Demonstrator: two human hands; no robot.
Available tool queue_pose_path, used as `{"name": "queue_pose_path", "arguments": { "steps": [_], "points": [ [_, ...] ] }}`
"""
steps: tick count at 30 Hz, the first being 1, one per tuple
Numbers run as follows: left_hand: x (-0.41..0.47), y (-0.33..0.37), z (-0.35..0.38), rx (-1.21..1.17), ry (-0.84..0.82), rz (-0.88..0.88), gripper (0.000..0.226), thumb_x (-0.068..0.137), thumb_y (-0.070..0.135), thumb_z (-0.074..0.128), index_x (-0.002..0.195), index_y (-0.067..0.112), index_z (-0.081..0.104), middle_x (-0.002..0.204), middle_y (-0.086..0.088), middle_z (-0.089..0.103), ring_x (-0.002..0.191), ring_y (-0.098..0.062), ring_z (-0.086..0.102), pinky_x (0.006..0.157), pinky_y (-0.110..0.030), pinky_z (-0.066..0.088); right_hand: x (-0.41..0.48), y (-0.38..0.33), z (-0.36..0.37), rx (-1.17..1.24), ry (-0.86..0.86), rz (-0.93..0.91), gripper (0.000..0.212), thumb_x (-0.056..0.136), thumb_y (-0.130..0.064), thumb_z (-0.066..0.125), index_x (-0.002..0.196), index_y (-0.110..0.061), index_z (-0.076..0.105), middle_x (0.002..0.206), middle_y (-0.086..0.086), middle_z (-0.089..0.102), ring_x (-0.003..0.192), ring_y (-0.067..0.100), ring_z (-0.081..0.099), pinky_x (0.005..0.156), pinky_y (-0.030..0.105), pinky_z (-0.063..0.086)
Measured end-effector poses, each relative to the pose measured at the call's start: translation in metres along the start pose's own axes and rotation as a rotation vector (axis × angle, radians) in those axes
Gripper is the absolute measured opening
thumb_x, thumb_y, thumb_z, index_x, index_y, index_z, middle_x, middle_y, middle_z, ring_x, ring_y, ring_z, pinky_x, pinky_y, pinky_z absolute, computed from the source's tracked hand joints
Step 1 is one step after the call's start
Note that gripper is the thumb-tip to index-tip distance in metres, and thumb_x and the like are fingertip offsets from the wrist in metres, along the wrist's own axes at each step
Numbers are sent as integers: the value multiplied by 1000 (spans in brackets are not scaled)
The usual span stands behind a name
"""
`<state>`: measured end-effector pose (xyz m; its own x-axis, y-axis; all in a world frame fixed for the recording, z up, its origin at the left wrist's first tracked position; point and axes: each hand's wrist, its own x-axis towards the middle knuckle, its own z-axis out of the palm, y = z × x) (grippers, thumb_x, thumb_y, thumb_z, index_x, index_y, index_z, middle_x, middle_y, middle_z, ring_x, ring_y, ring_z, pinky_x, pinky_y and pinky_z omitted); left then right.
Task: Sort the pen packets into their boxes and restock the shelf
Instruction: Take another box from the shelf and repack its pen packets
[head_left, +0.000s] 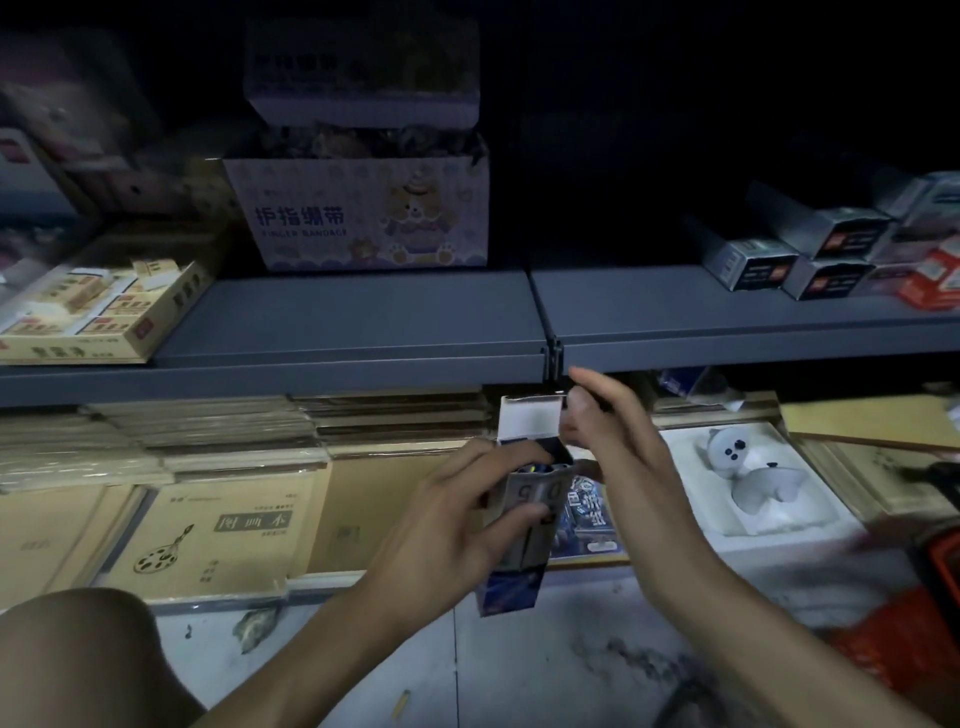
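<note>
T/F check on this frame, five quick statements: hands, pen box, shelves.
1. The left hand grips the pen box. True.
2. The pen box's top is closed. False: its white flap stands open.
3. The right hand is at the flap's right edge. True.
4. The bear-print box sits on the lower shelf with the notebooks. False: it stands on the upper shelf.
5. A white toy animal lies in a white tray, right of the hands. True.

pen box (514, 582) dark blue, white flap | shelf (363, 317) grey | basket (893, 649) orange
</note>
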<state>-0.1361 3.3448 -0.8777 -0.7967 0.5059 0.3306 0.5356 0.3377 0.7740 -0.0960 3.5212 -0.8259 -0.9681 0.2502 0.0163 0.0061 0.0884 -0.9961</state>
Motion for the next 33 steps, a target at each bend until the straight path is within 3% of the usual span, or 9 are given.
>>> {"name": "queue_pose_path", "arguments": {
  "steps": [2, 4, 7, 10, 14, 18, 21, 26, 33],
  "points": [
    [-1, 5, 3, -45, -43, -1, 37, 98, 31, 71, 133, 36, 62, 125, 17, 62, 117, -10, 60, 90, -35, 57, 1, 1, 5, 88, -83, 85, 38, 90, -65, 54, 122, -50, 69, 118, -24, 72, 115, -4, 65, 103, 33, 50],
    [0, 9, 4, -137, -74, -22, 38, 98, 26, 70, 132, 38, 62, 128, 16, 62, 123, -12, 59, 94, -36, 57, -1, 2, 12, 202, -82, 154, 22, 91, -62, 59, 101, -52, 76, 109, -13, 77, 111, 14, 72, 104, 49, 54],
    [5, 8, 4, -330, -90, -88, 40, 97, 15, 70, 132, 33, 64, 129, 6, 58, 126, -19, 58, 97, -38, 58, -5, 8, 18, 266, -16, 131, 23, 97, -47, 63, 101, -28, 75, 107, 6, 77, 106, 28, 73, 99, 63, 54],
    [9, 8, 4, -477, -16, -135, 43, 92, 7, 74, 129, 28, 68, 127, -4, 52, 124, -24, 59, 96, -39, 59, -9, 6, 23, 195, 56, 10, 15, 100, -27, 61, 103, -22, 75, 102, -1, 75, 100, 15, 71, 87, 43, 60],
    [11, 14, 2, -692, 164, -188, 58, 77, 1, 83, 129, 19, 62, 121, -8, 68, 114, -27, 69, 94, -40, 59, -12, 3, 33, 153, 115, -138, 18, 100, -14, 62, 104, -24, 77, 101, -10, 76, 99, 7, 70, 80, 19, 54],
    [12, 20, 0, -699, 210, -203, 54, 87, 1, 76, 134, 21, 62, 126, 1, 72, 119, -17, 68, 93, -27, 57, -10, -1, 41, 147, 166, -174, 20, 101, -15, 63, 112, -26, 75, 106, -11, 76, 103, 6, 70, 84, 19, 55],
    [10, 24, 6, -571, 187, -148, 48, 102, 8, 60, 144, 31, 55, 138, 1, 63, 130, -17, 60, 102, -31, 52, -7, -1, 46, 126, 217, -198, 22, 101, -15, 64, 118, -26, 74, 113, -8, 75, 109, 8, 70, 94, 31, 57],
    [7, 21, 10, -475, 66, -152, 88, 92, 2, 71, 157, 37, 23, 141, 7, 60, 130, -16, 61, 101, -34, 55, -9, -2, 55, 27, 209, -281, 28, 100, -15, 67, 123, -29, 75, 123, -15, 67, 119, 6, 65, 99, 31, 56],
    [9, 22, 8, -379, 115, -189, 63, 84, 5, 74, 136, 25, 45, 115, 11, 68, 109, -13, 69, 83, -36, 60, -5, -3, 58, -125, 130, -271, 35, 99, -21, 63, 128, -39, 72, 116, -8, 47, 112, 4, 58, 89, 12, 49]
  ]
}}
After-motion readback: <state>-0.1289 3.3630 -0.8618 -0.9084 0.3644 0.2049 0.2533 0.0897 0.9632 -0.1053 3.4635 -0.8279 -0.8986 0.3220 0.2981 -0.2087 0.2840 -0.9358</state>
